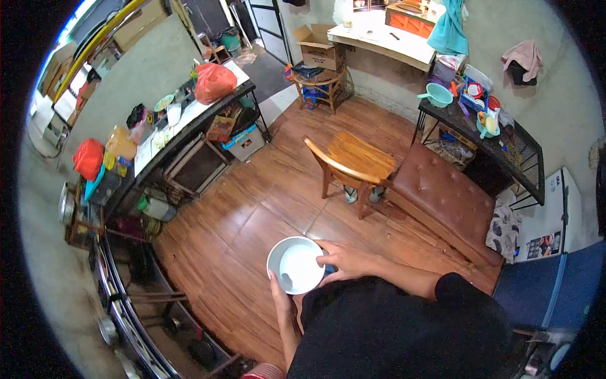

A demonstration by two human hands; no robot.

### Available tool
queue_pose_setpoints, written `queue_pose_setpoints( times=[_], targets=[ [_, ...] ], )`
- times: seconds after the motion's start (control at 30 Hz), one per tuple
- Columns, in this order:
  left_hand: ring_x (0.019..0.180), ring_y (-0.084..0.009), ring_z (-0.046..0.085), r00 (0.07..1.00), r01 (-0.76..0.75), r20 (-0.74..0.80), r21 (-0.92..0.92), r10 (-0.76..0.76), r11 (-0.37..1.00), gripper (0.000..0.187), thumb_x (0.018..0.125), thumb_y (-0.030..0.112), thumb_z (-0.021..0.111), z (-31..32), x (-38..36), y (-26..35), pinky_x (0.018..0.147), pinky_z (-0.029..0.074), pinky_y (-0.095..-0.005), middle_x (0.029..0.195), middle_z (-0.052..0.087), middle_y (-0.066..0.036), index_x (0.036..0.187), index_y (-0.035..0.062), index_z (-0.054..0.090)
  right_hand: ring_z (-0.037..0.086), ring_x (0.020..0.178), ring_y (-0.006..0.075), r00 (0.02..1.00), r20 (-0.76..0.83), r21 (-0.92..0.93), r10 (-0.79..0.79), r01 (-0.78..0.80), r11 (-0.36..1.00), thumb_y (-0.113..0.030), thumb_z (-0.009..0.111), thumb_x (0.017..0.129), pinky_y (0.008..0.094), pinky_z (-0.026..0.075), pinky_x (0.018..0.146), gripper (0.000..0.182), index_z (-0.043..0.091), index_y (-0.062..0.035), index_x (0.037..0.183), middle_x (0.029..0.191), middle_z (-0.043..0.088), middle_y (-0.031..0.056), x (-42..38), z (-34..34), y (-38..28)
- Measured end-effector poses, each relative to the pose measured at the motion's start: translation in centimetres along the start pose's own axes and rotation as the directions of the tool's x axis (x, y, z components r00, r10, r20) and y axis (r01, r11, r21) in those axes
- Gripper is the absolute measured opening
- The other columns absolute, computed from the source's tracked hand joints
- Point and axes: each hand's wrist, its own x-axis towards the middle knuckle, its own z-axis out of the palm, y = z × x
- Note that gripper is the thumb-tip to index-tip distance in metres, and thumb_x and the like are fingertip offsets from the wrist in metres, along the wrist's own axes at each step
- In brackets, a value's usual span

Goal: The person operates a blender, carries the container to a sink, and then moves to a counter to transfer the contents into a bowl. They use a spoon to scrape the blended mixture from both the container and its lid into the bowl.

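Observation:
A round white bowl (304,260) is held in front of my body, its open top facing up toward the camera. Its inside is plain white, with a small grey shadow near the lower left. My right hand (344,259) grips the right rim, the thumb reaching over the edge. On the lower left side, my left hand (279,294) presses against the outer wall with its fingers partly hidden beneath. Below the bowl lies the brown tiled floor (246,252).
A wooden chair (360,158) and a brown padded bench (442,196) stand ahead to the right. A long counter (148,151) with red plastic bags runs along the left. A black rack (517,148) holds bowls, near a refrigerator (530,278). A cardboard box (320,54) sits at the back.

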Motion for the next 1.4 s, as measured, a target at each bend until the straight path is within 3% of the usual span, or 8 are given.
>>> queue_pose_setpoints(
  times=[0.17,0.3,0.47,0.6,0.67,0.87,0.97,1.4],
  targets=[
    [0.128,-0.0246,0.051,0.953,0.104,0.253,0.24,-0.166,0.965,0.077,0.1,0.06,0.039,1.4,12.8,8.6,0.103,0.043,-0.0401,0.142,0.049,-0.015,0.148,0.0004,0.036,0.056,0.115,0.0382,0.947,-0.127,0.087,0.294,-0.284,0.955,-0.039,0.084,0.073,0.0456,0.049,0.092,0.048,0.059,-0.0059,0.097,0.124,0.053,0.0188,7.8,-3.4,3.2],
    [0.062,-0.0127,0.058,0.9,-0.019,0.416,0.339,-0.132,0.941,0.059,0.099,0.056,0.044,6.1,22.0,14.5,0.044,0.04,-0.0259,0.081,0.06,-0.006,0.122,0.0029,0.052,0.056,0.115,0.0312,0.857,-0.399,0.189,0.326,-0.271,0.944,-0.033,0.09,0.066,0.0407,0.048,0.094,0.066,0.059,-0.0092,0.119,0.135,0.051,0.0171,13.1,-5.5,8.3],
    [0.062,-0.0129,0.055,0.902,-0.005,0.415,0.282,-0.117,0.96,0.052,0.097,0.049,0.047,11.7,35.6,15.8,0.047,0.039,-0.0266,0.082,0.059,-0.005,0.121,0.0036,0.05,0.047,0.13,0.0271,0.667,-0.385,0.604,0.638,-0.341,0.72,-0.027,0.09,0.069,0.0419,0.041,0.105,0.106,0.027,-0.0107,0.153,0.148,0.041,0.0139,21.2,-7.7,15.4],
    [0.065,-0.0129,0.056,0.915,-0.052,0.399,0.249,-0.054,0.967,0.051,0.097,0.044,0.048,16.0,44.6,17.5,0.047,0.038,-0.0265,0.09,0.059,-0.007,0.131,0.0066,0.045,0.046,0.131,0.0261,0.581,-0.693,0.42,0.427,-0.156,0.894,-0.025,0.08,0.083,0.0399,0.043,0.105,0.092,0.023,-0.0059,0.154,0.149,0.039,0.0168,28.6,-10.0,23.3],
    [0.067,-0.0136,0.058,0.893,-0.07,0.445,0.282,-0.066,0.957,0.053,0.097,0.042,0.048,17.8,48.1,19.9,0.048,0.04,-0.0268,0.097,0.06,-0.008,0.138,0.0078,0.04,0.048,0.131,0.0278,0.574,-0.504,0.767,0.645,-0.046,0.64,-0.023,0.07,0.092,0.0413,0.041,0.107,0.078,0.025,-0.0043,0.153,0.148,0.041,0.0172,31.5,-12.7,27.1],
    [0.077,-0.013,0.059,0.844,-0.156,0.536,0.267,-0.012,0.951,0.046,0.101,0.029,0.047,25.2,58.8,22.8,0.053,0.045,-0.0239,0.111,0.058,-0.011,0.138,0.0031,0.039,0.062,0.107,0.0226,0.52,-0.435,0.724,0.736,-0.284,0.629,-0.021,0.053,0.101,0.0319,0.054,0.081,0.056,0.03,-0.0021,0.149,0.12,0.061,0.0178,37.0,-20.7,33.7],
    [0.071,-0.0102,0.058,0.721,-0.077,0.662,0.371,-0.205,0.926,0.048,0.102,0.03,0.049,29.2,65.0,23.4,0.051,0.044,-0.0218,0.108,0.058,-0.011,0.139,0.0031,0.036,0.063,0.067,0.0151,0.365,-0.298,0.882,0.882,-0.247,0.4,-0.007,0.047,0.098,0.0289,0.055,0.056,0.055,0.028,-0.0028,0.149,0.103,0.062,0.0126,38.6,-23.1,37.8],
    [0.092,-0.0174,0.062,-0.001,-0.351,0.892,0.422,-0.451,0.836,0.078,0.096,0.036,0.064,51.7,80.4,25.5,0.07,0.051,-0.0302,0.125,0.058,-0.016,0.155,0.0091,0.021,0.068,0.087,0.0249,-0.368,-0.493,0.817,0.788,0.117,0.565,0.001,0.043,0.092,0.0363,0.061,0.056,0.047,0.04,-0.0001,0.138,0.117,0.059,0.0156,41.2,-29.9,47.7]
  ],
)
